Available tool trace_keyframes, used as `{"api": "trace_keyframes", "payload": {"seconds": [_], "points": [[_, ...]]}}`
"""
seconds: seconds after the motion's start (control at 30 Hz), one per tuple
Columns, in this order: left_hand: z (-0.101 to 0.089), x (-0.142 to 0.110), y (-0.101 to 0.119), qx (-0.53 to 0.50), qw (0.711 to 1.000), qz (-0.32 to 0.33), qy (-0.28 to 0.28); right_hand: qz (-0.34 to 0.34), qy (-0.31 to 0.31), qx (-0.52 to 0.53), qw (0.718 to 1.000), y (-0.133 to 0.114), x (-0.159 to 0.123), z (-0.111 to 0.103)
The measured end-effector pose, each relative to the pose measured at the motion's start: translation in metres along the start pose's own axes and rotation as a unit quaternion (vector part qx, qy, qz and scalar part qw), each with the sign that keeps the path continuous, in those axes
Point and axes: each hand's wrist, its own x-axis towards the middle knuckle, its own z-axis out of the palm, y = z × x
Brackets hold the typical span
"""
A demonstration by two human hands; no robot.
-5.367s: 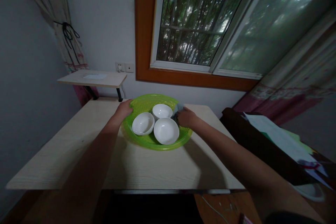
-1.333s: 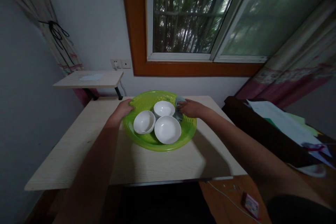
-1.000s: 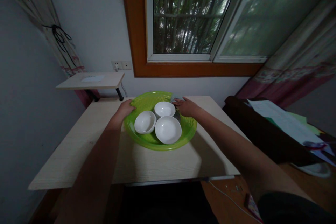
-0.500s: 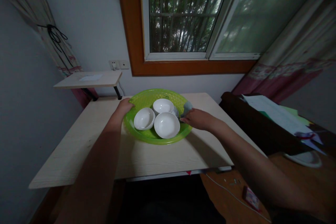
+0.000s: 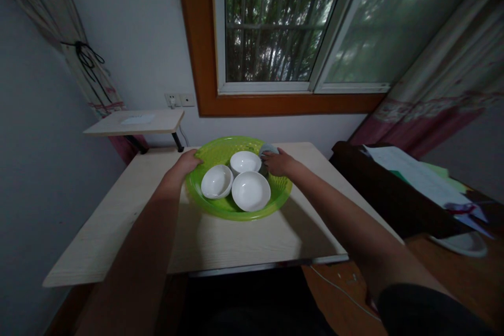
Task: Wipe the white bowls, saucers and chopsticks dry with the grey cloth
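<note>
A round green plastic basket [image 5: 220,209] sits at the middle of a pale wooden table [image 5: 118,220]. Three white bowls lie in it: one at the left [image 5: 216,181], one at the back [image 5: 244,160], one at the front [image 5: 251,190]. My left hand [image 5: 185,163] grips the basket's left rim, fingers curled over it. My right hand [image 5: 277,163] is closed on a small grey-blue cloth [image 5: 268,148] and presses it inside the basket at the right, beside the back bowl.
A small side shelf [image 5: 136,122] stands behind the table at the left, below a wall socket [image 5: 180,99]. A dark piece of furniture with papers [image 5: 409,176] is close on the right. A window and curtains fill the wall behind.
My right hand with the cloth moved from the basket's right rim back toward the far bowl. My left hand stayed on the left rim. The view shifted slightly.
</note>
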Motion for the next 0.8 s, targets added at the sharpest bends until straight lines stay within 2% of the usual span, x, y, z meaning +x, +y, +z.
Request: {"api": "trace_keyframes", "payload": {"seconds": [0.13,0.27,0.47,0.63,0.8], "points": [[0.001,0.0,0.004,0.022,1.0,-0.02,0.005,0.007,-0.003,0.0,1.0,0.001,0.001,0.009],[0.004,0.001,0.008,0.047,0.998,-0.031,0.01,0.034,-0.029,-0.003,0.999,-0.002,-0.01,0.015],[0.008,-0.001,0.011,0.041,0.999,-0.031,0.017,0.051,-0.106,0.013,0.993,-0.015,-0.047,0.001],[0.009,0.002,0.009,0.028,0.999,-0.021,0.018,0.008,-0.118,0.053,0.992,-0.012,-0.066,-0.011],[0.007,0.004,0.008,-0.006,1.0,-0.01,-0.003,-0.026,-0.086,0.027,0.996,0.005,-0.05,-0.009]]}}
